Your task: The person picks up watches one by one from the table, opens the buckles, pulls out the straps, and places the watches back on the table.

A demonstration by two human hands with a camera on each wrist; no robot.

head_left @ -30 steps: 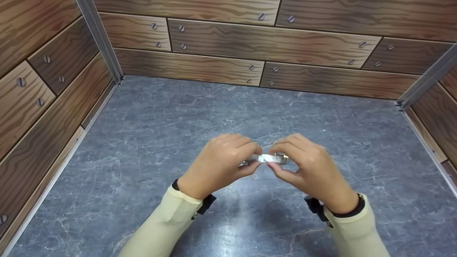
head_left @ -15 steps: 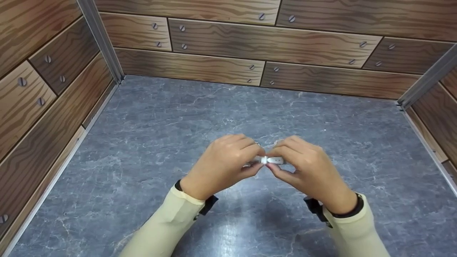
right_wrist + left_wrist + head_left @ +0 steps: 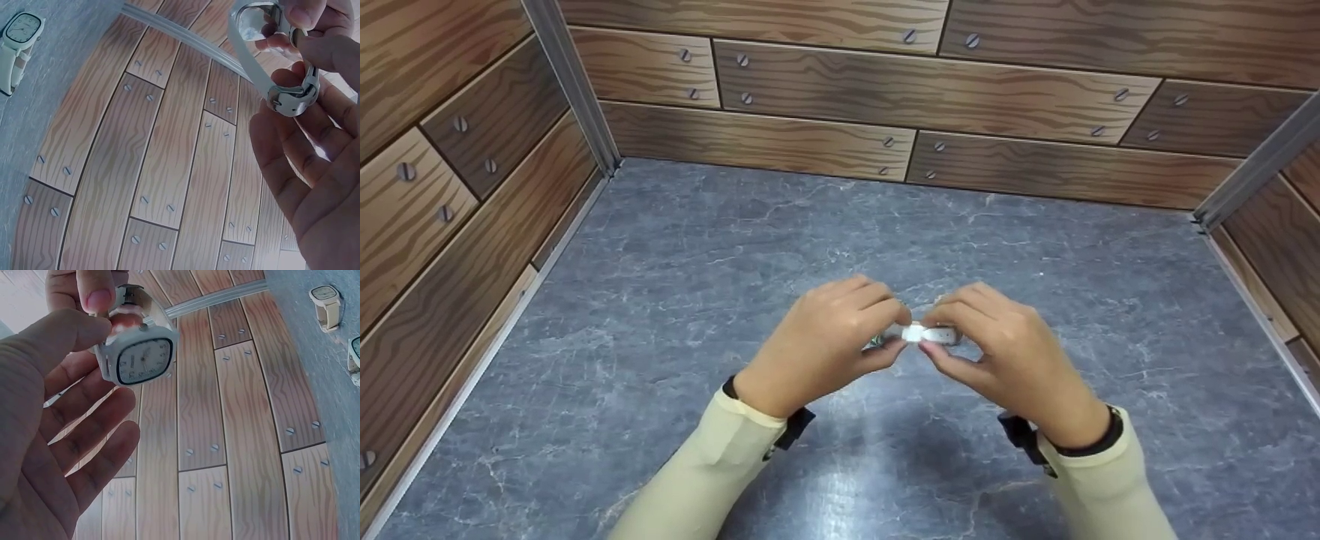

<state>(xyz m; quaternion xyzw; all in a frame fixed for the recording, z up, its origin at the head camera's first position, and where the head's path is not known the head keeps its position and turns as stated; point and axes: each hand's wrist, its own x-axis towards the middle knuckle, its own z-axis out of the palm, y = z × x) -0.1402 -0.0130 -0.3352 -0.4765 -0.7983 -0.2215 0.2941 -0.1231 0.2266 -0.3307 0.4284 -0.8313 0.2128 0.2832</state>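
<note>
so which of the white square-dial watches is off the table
The white-strapped watch with the rounded-square dial, pinched by the left hand and right hand. It alone is held; other white watches rest on the grey marbled tabletop.

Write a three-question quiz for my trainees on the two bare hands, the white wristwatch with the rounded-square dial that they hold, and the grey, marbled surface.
1. Multiple choice: How many hands hold the white wristwatch with a rounded-square dial? A) none; B) one; C) two.
2. True or false: The person's long fabric sleeves are black.
3. Short answer: In the right wrist view, what is on the grey, marbled surface?

Key:
1. C; the left hand and the right hand both grip it.
2. False; they are pale cream.
3. Another pale wristwatch, also with a rounded-square dial.
</note>
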